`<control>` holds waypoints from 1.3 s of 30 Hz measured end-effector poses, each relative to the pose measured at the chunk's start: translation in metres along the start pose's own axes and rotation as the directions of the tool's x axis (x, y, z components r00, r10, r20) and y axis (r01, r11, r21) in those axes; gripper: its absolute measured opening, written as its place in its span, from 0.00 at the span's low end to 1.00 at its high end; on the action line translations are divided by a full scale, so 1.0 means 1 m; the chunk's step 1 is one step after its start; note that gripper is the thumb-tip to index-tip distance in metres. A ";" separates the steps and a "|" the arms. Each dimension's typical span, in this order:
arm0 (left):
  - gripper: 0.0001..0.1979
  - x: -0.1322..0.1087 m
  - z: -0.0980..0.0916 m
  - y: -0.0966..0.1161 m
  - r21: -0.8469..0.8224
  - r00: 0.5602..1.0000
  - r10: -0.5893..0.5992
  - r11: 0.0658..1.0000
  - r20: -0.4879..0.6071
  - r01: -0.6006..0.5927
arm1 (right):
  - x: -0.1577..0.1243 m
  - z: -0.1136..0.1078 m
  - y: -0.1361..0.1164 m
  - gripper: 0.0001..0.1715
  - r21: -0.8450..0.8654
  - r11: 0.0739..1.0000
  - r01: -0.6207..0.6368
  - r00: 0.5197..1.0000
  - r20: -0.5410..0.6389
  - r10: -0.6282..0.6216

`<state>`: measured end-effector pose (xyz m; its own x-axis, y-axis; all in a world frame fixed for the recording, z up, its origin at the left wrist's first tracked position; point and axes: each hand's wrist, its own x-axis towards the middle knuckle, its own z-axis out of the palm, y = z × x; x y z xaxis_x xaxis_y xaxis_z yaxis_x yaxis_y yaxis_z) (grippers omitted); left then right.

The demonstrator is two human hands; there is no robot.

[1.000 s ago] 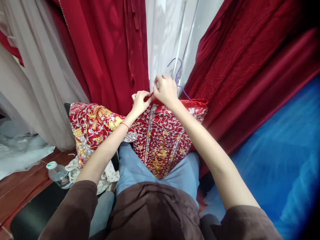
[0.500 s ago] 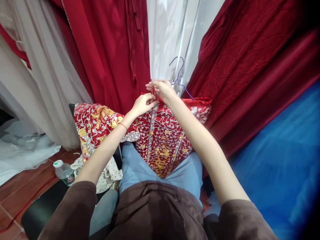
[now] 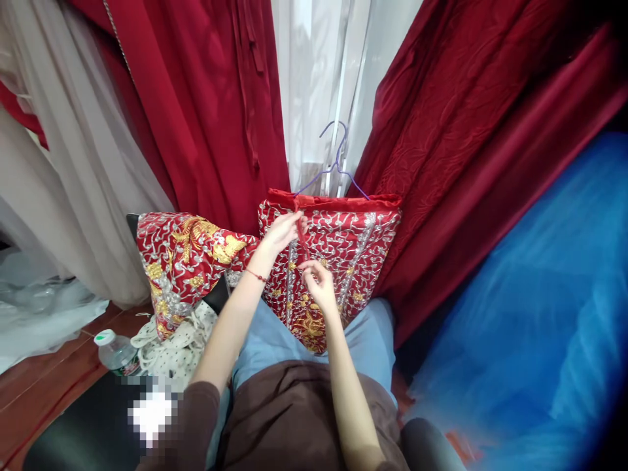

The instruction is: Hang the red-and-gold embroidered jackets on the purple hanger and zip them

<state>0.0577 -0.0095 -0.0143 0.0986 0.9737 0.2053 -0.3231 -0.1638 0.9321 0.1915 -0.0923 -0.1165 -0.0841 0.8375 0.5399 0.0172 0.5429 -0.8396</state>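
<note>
A red embroidered garment (image 3: 333,248) with silver and gold patterning lies across my lap. Its plain red waistband (image 3: 343,204) runs along the far edge, with a purple wire hanger (image 3: 337,163) rising from it. My left hand (image 3: 284,232) is closed on a narrow red fabric strap (image 3: 302,245), just below the waistband. Lower down, my right hand (image 3: 320,284) pinches the strap near its bottom, so that it stretches between both hands. The fingertips partly cover the strap's ends.
Another red-and-gold embroidered piece (image 3: 191,255) drapes over a black seat to the left. Near it are a spotted white cloth (image 3: 171,347) and a plastic bottle (image 3: 115,353). Red gowns (image 3: 216,98) hang ahead, and blue tulle (image 3: 520,314) spreads at the right.
My right hand has come down from above the waistband toward my lap, drawing the strap lengthwise. My left hand has shifted slightly lower. More of the hanger and waistband shows.
</note>
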 end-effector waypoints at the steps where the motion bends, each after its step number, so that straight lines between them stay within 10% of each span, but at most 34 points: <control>1: 0.09 -0.006 0.002 -0.010 0.001 0.997 0.069 0.998 -0.045 -0.069 | -0.001 -0.002 0.008 0.08 -0.028 1.000 -0.013 0.999 0.029 0.013; 5: 0.14 -0.039 0.002 -0.063 0.027 0.956 0.257 0.966 -0.139 -0.255 | 0.002 -0.013 0.016 0.09 -0.030 0.997 -0.071 0.994 -0.084 0.068; 11: 0.15 -0.091 0.006 -0.126 -0.090 0.964 0.170 0.977 -0.205 -0.192 | 0.000 -0.008 0.015 0.14 0.077 0.986 -0.150 0.987 -0.039 0.154; 27: 0.13 -0.096 -0.002 -0.139 0.398 0.890 0.374 0.881 -0.259 -0.254 | -0.005 -0.010 0.027 0.19 0.220 0.923 -0.315 0.946 0.145 0.289; 32: 0.14 -0.097 -0.008 -0.138 0.532 0.759 0.484 0.819 -0.436 -0.216 | -0.005 -0.017 0.030 0.19 0.065 0.968 -0.241 0.967 0.107 0.233; 39: 0.16 -0.091 -0.005 -0.132 0.292 0.858 0.307 0.936 -0.412 -0.195 | -0.011 -0.019 0.018 0.14 -0.421 0.906 -0.040 0.974 0.185 0.128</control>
<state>0.0865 -0.0759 -0.1573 -0.4028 0.8501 0.3391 -0.0466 -0.3891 0.9200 0.2118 -0.0908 -0.1369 -0.2636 0.8744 0.4074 0.4382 0.4848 -0.7570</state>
